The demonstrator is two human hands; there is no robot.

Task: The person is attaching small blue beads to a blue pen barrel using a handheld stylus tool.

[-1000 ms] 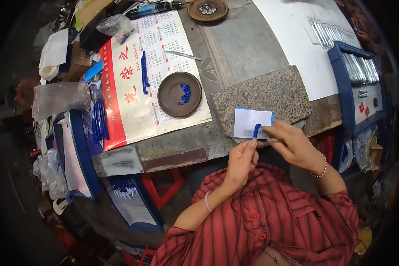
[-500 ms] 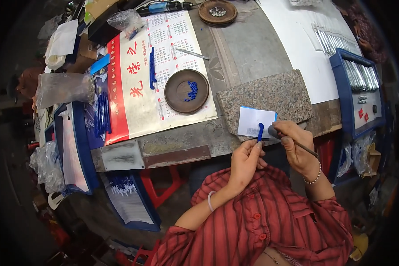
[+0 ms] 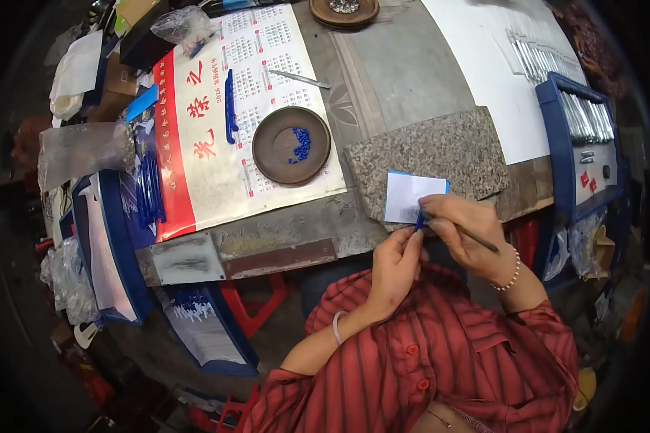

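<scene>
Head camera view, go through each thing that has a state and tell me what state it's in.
Left hand: pinching a small blue piece.
Right hand: closed on a thin rod.
Brown dish: holds blue bits.
White card: flat on the stone slab.
Blue tray: open, metal rods inside.

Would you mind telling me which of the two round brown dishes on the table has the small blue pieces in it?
The nearer brown dish, resting on the calendar sheet; the far dish at the table's far edge holds greyish bits instead.
</scene>
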